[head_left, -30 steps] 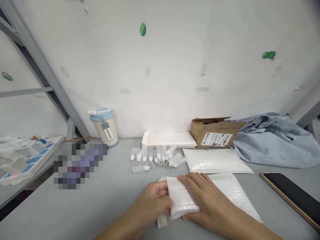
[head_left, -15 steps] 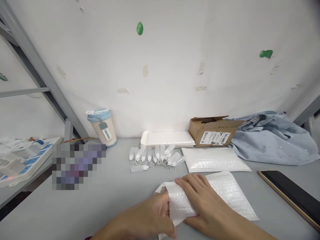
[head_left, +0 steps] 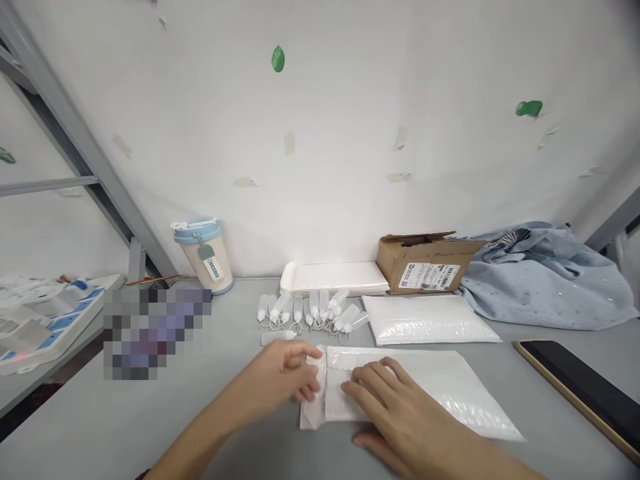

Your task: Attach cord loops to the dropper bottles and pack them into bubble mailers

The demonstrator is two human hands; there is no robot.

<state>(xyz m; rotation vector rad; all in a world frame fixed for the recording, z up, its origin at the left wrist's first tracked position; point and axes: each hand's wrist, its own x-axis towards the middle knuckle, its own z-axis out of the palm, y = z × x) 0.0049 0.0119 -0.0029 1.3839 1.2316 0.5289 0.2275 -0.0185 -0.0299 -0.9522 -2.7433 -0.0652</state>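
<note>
A white bubble mailer (head_left: 455,380) lies flat in front of me, its flap (head_left: 314,400) unfolded toward the left. My right hand (head_left: 387,400) rests on the mailer's middle, fingers spread, with the thumb beside its near edge. Over the flap hovers or touches my left hand (head_left: 287,373); its fingers are loosely bent and apart, holding nothing visible. Just beyond are several small clear squeeze bottles (head_left: 300,310) with white caps and wire loops. One bottle (head_left: 273,337) lies partly behind my left hand. Behind the mailer sits another, plumper bubble mailer (head_left: 430,320).
A stack of white mailers (head_left: 335,277) and an opened cardboard box (head_left: 430,263) stand against the wall. Blue cloth (head_left: 545,287) and a phone (head_left: 585,387) are at right. A lidded cup (head_left: 205,257) and a power strip (head_left: 60,327) are at left.
My left hand has come out of the mailer's opening and moved up and left. The mailer's open end has gone from lifted to flat, and my right hand has flattened on it.
</note>
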